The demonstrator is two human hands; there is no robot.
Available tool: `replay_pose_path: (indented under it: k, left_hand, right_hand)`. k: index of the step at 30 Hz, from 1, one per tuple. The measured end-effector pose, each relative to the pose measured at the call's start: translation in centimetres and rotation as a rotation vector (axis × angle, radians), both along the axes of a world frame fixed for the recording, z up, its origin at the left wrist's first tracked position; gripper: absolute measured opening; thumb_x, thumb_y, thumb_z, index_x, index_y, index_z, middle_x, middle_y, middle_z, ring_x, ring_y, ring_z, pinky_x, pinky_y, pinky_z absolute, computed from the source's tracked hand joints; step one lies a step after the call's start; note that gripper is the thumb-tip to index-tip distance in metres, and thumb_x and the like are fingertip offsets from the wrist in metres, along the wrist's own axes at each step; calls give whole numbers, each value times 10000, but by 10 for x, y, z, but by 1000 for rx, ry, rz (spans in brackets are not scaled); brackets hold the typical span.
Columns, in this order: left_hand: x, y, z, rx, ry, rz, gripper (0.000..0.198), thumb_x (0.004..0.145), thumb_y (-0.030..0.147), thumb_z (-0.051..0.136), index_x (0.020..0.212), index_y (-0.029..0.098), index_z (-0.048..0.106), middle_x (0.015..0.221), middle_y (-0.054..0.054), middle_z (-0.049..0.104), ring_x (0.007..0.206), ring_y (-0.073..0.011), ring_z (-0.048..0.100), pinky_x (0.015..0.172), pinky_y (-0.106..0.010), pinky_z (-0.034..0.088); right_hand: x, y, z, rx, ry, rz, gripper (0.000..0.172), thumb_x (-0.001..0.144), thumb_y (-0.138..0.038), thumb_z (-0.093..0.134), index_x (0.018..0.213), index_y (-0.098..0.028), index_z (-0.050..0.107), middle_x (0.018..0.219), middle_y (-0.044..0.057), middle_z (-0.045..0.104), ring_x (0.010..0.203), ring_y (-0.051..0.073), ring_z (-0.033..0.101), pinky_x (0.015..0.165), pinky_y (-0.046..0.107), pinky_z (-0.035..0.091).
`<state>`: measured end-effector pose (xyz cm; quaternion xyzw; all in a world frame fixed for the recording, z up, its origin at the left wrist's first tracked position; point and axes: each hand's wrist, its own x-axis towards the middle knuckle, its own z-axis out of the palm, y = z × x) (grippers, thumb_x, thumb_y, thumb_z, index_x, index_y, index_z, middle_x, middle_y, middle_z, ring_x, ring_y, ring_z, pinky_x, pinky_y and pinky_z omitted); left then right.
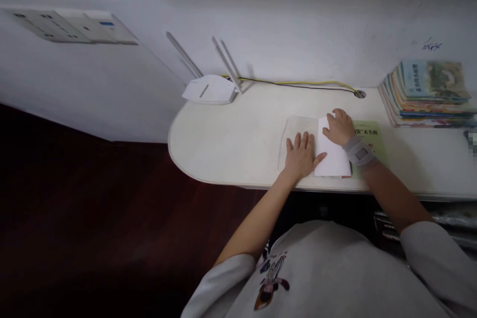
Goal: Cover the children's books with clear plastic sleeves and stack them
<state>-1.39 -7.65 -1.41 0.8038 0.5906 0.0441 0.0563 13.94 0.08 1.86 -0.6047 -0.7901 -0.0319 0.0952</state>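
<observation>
My left hand (300, 155) lies flat with fingers spread on a clear plastic book cover (283, 141), its thumb reaching onto a white page (330, 161). The page belongs to a thin booklet turned partly inside the plastic. My right hand (340, 128), with a grey band on the wrist, rests on the upper part of that page, thumb apart and fingers bent over the top edge. Under the right wrist, and partly hidden by it, is a green printed cover (370, 146) with dark characters.
A white router (210, 89) with raised antennas stands at the desk's back left. Yellow and black cables (298, 84) run to a desk hole (359, 94). Stacked books (428, 94) sit at the right. The white desk (223, 154) has a rounded left end; wall sockets (74, 26) are beyond.
</observation>
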Motion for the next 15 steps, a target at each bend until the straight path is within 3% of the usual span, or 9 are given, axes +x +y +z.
replay_pose_path:
  k: [15]
  left_hand:
    - [0,-2,-1,-2,10,-22,843,890,674,103,1495,94,185,1553,-154,198,1427,-344,156,1116,-584,144]
  right_hand:
    - [-6,-3,6,-80,-115,-29,370,842,-306,485,1092,-71,623,1232,210,514,1145,312,420,916,419,352]
